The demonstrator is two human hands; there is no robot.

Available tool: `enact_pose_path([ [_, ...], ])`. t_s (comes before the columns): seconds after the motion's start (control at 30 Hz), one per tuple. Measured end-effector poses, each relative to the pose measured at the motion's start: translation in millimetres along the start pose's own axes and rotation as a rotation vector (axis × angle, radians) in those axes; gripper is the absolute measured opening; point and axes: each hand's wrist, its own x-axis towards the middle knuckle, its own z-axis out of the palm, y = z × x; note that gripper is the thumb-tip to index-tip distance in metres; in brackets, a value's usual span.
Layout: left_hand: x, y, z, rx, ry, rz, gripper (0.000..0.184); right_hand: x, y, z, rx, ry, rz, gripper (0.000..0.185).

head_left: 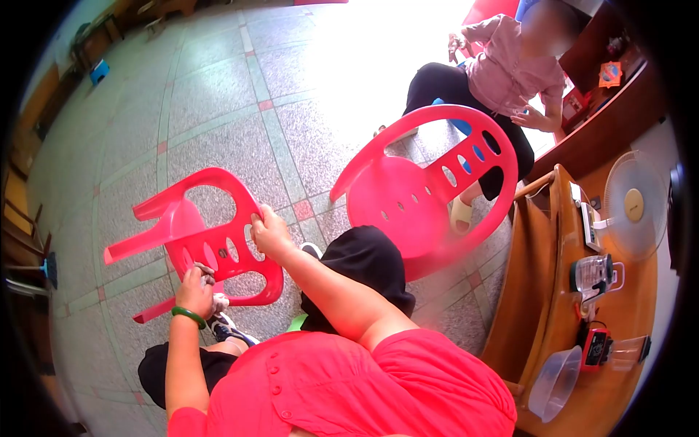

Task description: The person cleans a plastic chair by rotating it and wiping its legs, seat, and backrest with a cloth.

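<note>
A small red plastic chair [191, 240] with slots in its backrest is tipped over in front of me. My right hand [271, 233] is closed around the top edge of that backrest. Against the slotted part lies my left hand [195, 293], a green bangle on its wrist. Its fingers are bent, with something greyish-white beside them that I cannot make out. Just to the right, a larger red plastic chair [397, 197] with an oval back stands close to my knee, apart from both hands.
Another person [502, 73] sits at the upper right. Along the right side runs a wooden cabinet [535, 291] bearing a fan [635, 205], a glass jug [593, 275], a red blender base [595, 348] and a clear plastic basin [555, 384]. A blue stool [100, 71] stands far left on the tiled floor.
</note>
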Motion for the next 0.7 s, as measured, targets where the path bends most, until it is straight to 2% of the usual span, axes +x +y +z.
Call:
enact_pose_path([
  [0.27,-1,7,-2,0.097,-0.013,-0.067,0.025,6,10,6,0.004,0.003,-0.008,0.02],
  [0.7,-3,8,0,0.073,-0.019,-0.045,0.026,6,10,5,0.046,0.005,0.014,0.019],
])
